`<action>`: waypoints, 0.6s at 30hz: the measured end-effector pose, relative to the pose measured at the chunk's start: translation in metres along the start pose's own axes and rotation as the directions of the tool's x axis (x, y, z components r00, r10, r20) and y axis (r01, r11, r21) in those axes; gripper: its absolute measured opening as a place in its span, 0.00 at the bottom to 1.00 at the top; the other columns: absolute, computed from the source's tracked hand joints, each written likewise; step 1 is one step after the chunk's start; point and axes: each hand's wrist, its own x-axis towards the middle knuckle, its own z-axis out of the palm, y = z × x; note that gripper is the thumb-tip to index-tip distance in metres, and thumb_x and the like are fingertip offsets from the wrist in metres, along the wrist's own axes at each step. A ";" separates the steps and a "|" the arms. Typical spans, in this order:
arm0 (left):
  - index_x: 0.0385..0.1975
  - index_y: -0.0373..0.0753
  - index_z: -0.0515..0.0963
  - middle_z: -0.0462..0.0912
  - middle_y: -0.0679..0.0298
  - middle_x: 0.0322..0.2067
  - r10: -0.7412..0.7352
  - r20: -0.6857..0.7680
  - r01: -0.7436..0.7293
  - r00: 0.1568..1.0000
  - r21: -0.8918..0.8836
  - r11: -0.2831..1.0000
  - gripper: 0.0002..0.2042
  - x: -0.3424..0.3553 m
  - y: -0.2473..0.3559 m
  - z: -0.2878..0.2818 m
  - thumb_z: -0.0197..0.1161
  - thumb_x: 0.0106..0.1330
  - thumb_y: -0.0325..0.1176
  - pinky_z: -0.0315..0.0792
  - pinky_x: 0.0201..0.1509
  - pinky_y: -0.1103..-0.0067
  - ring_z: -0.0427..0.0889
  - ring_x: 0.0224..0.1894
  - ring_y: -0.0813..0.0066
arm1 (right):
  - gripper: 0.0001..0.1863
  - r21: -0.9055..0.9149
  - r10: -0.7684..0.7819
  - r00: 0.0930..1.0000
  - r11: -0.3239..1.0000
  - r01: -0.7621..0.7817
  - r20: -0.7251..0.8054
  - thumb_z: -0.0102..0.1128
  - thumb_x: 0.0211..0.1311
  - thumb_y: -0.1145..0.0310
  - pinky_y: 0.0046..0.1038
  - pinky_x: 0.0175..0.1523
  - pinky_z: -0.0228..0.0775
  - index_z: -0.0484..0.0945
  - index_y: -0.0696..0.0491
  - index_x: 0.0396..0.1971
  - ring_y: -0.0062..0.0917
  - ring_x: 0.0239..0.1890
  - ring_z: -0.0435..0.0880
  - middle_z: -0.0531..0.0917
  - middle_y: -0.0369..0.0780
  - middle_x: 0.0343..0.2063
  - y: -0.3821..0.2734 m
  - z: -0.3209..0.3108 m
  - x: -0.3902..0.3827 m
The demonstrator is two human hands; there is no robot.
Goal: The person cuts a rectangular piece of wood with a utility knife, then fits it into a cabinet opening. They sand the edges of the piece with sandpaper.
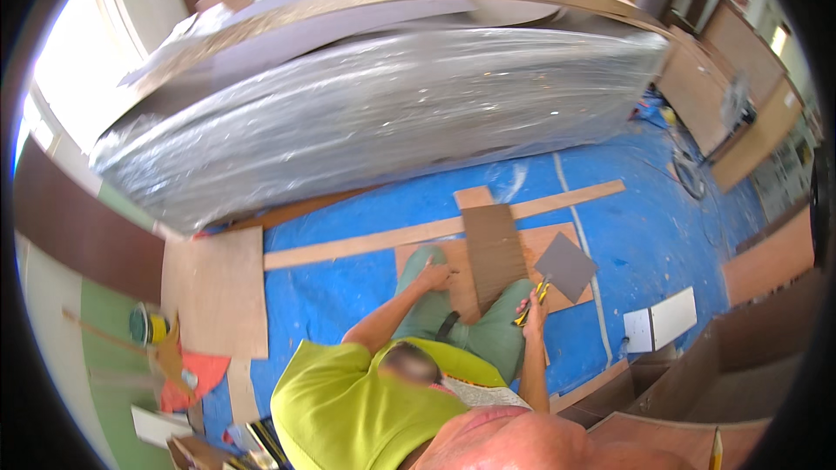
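Note:
Neither of my hands shows in the head view. A blurred, skin-coloured shape (pixel 522 435) fills the lower edge. Just in front of me a person in a lime-green shirt (pixel 348 400) sits on the blue floor sheet (pixel 348 287). One of that person's hands (pixel 435 277) rests beside a dark brown board (pixel 494 248). The other hand (pixel 531 306) holds a yellow and black knife (pixel 538 293). The board lies on a plywood sheet (pixel 544 239), with a grey square piece (pixel 566 265) next to it.
A big plastic-wrapped stack of panels (pixel 392 113) stands behind. A long wooden strip (pixel 366 245) crosses the floor. A plywood panel (pixel 218 292) lies at the left, white tiles (pixel 662 320) at the right, cabinets (pixel 766 122) along the far right.

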 end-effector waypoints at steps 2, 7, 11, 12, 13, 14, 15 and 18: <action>0.62 0.51 0.74 0.79 0.62 0.59 0.012 -0.063 -0.011 0.998 0.016 1.000 0.21 0.003 0.003 -0.005 0.52 0.68 0.39 0.39 0.74 0.42 0.74 0.63 0.63 | 0.15 -0.039 -0.053 0.999 0.998 0.053 0.003 0.56 0.71 0.62 0.23 0.27 0.76 0.72 0.49 0.52 0.19 0.24 0.75 0.74 0.34 0.24 0.001 0.004 0.004; 0.61 0.52 0.74 0.83 0.62 0.53 -0.017 -0.052 0.016 0.998 -0.007 1.000 0.20 0.006 0.003 -0.005 0.52 0.69 0.40 0.39 0.75 0.43 0.76 0.62 0.63 | 0.15 -0.111 -0.139 0.990 0.984 0.139 0.004 0.54 0.72 0.63 0.24 0.26 0.75 0.70 0.50 0.54 0.19 0.24 0.74 0.74 0.34 0.24 0.001 0.015 0.003; 0.61 0.52 0.74 0.84 0.62 0.51 0.004 -0.063 -0.004 0.998 0.009 1.000 0.20 0.008 0.001 0.002 0.53 0.69 0.39 0.40 0.75 0.44 0.77 0.61 0.63 | 0.15 -0.060 -0.138 0.990 0.989 0.136 -0.032 0.54 0.72 0.64 0.24 0.25 0.75 0.70 0.51 0.54 0.18 0.23 0.74 0.74 0.35 0.24 -0.002 0.017 -0.003; 0.61 0.52 0.74 0.84 0.62 0.52 -0.003 -0.071 0.004 0.997 0.014 1.000 0.20 0.008 0.001 0.002 0.53 0.69 0.39 0.40 0.75 0.44 0.77 0.61 0.63 | 0.15 -0.047 -0.126 0.990 0.991 0.123 -0.061 0.54 0.72 0.64 0.24 0.26 0.75 0.70 0.51 0.54 0.18 0.23 0.74 0.74 0.35 0.24 -0.002 0.017 -0.004; 0.61 0.52 0.74 0.84 0.62 0.52 -0.012 -0.053 0.013 0.999 0.017 1.000 0.20 0.009 0.002 0.001 0.52 0.69 0.39 0.40 0.75 0.44 0.78 0.60 0.63 | 0.15 -0.059 -0.144 0.989 0.988 0.142 -0.035 0.54 0.72 0.64 0.24 0.26 0.75 0.70 0.51 0.55 0.18 0.23 0.74 0.74 0.35 0.24 -0.002 0.017 -0.004; 0.61 0.52 0.75 0.83 0.62 0.53 -0.031 -0.046 0.033 0.998 0.031 0.999 0.20 0.009 0.003 0.000 0.52 0.69 0.39 0.41 0.75 0.44 0.78 0.60 0.62 | 0.15 -0.072 -0.141 0.989 0.988 0.138 -0.041 0.54 0.72 0.64 0.24 0.26 0.75 0.70 0.51 0.55 0.18 0.23 0.74 0.74 0.35 0.24 -0.002 0.016 -0.004; 0.61 0.52 0.75 0.83 0.61 0.53 -0.018 -0.033 0.019 0.999 0.038 0.999 0.20 0.010 0.003 -0.001 0.52 0.69 0.39 0.41 0.75 0.44 0.78 0.60 0.63 | 0.15 -0.081 -0.111 0.992 0.991 0.105 -0.066 0.53 0.72 0.65 0.24 0.27 0.75 0.70 0.51 0.55 0.18 0.23 0.74 0.74 0.35 0.24 -0.002 0.016 -0.003; 0.60 0.52 0.75 0.83 0.61 0.53 -0.012 -0.040 0.015 0.999 0.065 0.998 0.20 0.008 0.005 -0.003 0.50 0.69 0.38 0.42 0.74 0.43 0.78 0.60 0.62 | 0.16 -0.076 -0.131 0.990 0.989 0.128 -0.045 0.53 0.73 0.64 0.24 0.27 0.75 0.69 0.51 0.56 0.18 0.23 0.74 0.74 0.35 0.24 0.000 0.015 -0.003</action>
